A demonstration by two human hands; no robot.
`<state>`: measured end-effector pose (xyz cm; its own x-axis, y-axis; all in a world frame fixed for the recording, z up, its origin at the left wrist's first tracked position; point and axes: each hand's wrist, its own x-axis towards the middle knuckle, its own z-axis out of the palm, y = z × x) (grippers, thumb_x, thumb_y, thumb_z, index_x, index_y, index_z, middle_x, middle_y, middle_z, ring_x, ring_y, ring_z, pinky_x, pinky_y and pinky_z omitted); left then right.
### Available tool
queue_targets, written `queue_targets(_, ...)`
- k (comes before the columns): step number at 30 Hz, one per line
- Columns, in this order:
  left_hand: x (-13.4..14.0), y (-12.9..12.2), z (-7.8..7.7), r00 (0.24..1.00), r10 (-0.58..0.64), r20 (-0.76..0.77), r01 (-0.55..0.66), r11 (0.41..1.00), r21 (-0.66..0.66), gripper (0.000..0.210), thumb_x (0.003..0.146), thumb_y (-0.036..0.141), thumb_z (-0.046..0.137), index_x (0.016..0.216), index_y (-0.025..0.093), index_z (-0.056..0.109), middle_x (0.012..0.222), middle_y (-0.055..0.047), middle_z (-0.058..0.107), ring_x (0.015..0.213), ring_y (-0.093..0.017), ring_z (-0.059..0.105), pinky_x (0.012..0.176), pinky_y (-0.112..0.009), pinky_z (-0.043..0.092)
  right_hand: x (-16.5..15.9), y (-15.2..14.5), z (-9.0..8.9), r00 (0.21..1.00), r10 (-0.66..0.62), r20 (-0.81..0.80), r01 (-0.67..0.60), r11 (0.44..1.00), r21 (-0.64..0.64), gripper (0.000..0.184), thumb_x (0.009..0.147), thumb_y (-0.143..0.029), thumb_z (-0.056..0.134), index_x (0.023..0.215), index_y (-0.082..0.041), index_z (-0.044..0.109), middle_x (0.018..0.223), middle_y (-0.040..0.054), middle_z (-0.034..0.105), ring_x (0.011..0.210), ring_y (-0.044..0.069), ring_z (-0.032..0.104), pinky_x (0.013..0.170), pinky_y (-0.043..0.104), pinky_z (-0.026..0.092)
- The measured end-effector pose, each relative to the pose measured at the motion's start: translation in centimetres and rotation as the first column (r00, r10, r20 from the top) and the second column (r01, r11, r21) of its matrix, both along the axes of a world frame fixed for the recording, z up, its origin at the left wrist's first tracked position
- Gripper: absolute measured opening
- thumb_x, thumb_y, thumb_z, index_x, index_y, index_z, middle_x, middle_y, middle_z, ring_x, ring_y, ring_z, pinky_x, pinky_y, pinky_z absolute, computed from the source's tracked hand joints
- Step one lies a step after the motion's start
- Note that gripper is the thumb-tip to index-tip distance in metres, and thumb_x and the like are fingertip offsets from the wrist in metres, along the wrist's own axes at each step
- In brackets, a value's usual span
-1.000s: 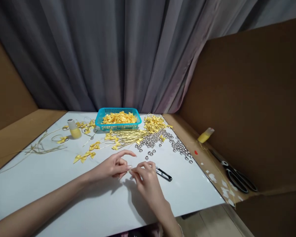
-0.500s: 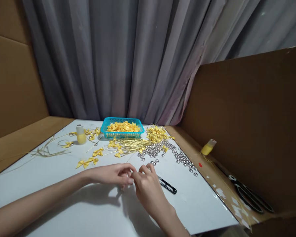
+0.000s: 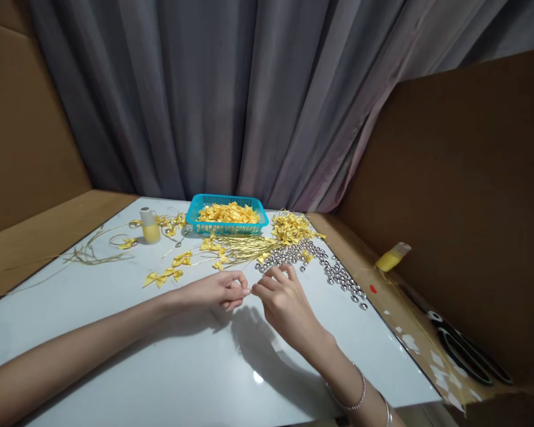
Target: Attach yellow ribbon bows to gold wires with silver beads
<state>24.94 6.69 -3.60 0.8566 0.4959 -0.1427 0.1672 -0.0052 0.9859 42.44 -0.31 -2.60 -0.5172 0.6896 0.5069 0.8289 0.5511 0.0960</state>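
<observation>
Above the white tabletop (image 3: 196, 367), my left hand (image 3: 222, 290) is closed in a pinch, thumb against index finger. Facing it, my right hand (image 3: 285, 299) is closed too, its fingertips almost meeting those of the left. Whatever lies between the fingertips is too small to make out. Just beyond the hands are silver beads (image 3: 273, 256), a bundle of gold cords (image 3: 244, 246) and loose yellow ribbon bows (image 3: 160, 277). A pile of bows on cords (image 3: 291, 227) lies behind the beads.
A turquoise basket (image 3: 191, 224) of yellow bows stands at the back. Left of it is a bottle with yellow contents (image 3: 151, 228), near loose cords (image 3: 93, 255). Scissors (image 3: 463, 350) and another yellow bottle (image 3: 392, 257) lie on cardboard at the right. Cardboard walls (image 3: 467, 178) flank the table.
My hands have shifted from close together to slightly apart, fingertips still facing. The black-handled tool seen beside my right hand is now out of sight. The view has tilted slightly.
</observation>
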Motion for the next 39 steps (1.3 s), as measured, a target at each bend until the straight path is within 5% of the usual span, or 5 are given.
queue_targets(8,1.0,0.6,-0.7,0.959,0.199,0.201,-0.08,0.873,-0.48,0.022,0.076,0.017,0.057,0.059,0.016,0.043,0.045,0.009,0.025,0.041,-0.004,0.008,0.043,-0.022,0.011,1.1,2.4,-1.3,0.976,0.116,-0.182,-0.08,0.978,0.194,0.027,0.089,-0.005,0.045,0.073,-0.016,0.063,0.063,0.0014,0.064,0.069,0.016,0.049,0.072,0.033,0.027)
queue_targets(15,1.6,-0.5,-0.9,0.892,0.386,0.234,-0.221,0.825,-0.519,0.011,0.072,0.017,0.066,0.075,0.01,0.059,0.052,0.007,0.038,0.041,-0.001,0.01,0.041,-0.02,0.007,0.5,2.1,-2.5,0.959,0.089,-0.268,-0.023,0.97,0.24,0.025,0.093,-0.011,0.046,0.072,-0.016,0.059,0.061,0.0004,0.062,0.066,0.015,0.05,0.072,0.032,0.027)
queue_targets(28,1.7,-1.3,-0.9,0.911,0.392,0.129,-0.39,0.92,-0.042,0.027,0.084,0.037,0.056,0.089,0.013,0.067,0.062,0.0,0.056,0.043,-0.005,0.023,0.043,-0.023,0.015,0.2,1.3,-2.6,0.892,0.014,-0.451,0.027,0.996,0.083,0.029,0.096,-0.02,0.041,0.069,-0.018,0.053,0.058,-0.0007,0.058,0.06,0.014,0.051,0.071,0.032,0.028)
queue_targets(34,1.2,-1.3,-0.7,0.946,0.309,0.102,-0.32,0.822,0.472,0.027,0.089,0.029,0.047,0.096,0.016,0.069,0.068,-0.003,0.063,0.06,-0.012,0.05,0.059,-0.025,0.037,0.1,1.5,-2.5,0.948,-0.053,-0.313,0.088,0.991,0.099,0.031,0.094,-0.016,0.037,0.065,-0.018,0.046,0.057,0.001,0.053,0.059,0.016,0.043,0.066,0.031,0.027)
queue_targets(39,1.2,-1.4,-0.8,0.96,0.263,0.091,-0.261,0.735,0.626,0.023,0.087,0.022,0.047,0.087,0.015,0.068,0.065,-0.002,0.062,0.057,-0.012,0.052,0.059,-0.025,0.038,0.2,1.6,-2.6,0.969,-0.03,-0.244,0.043,0.998,0.047,0.027,0.089,-0.009,0.037,0.065,-0.018,0.044,0.058,0.0012,0.053,0.059,0.016,0.043,0.066,0.031,0.026)
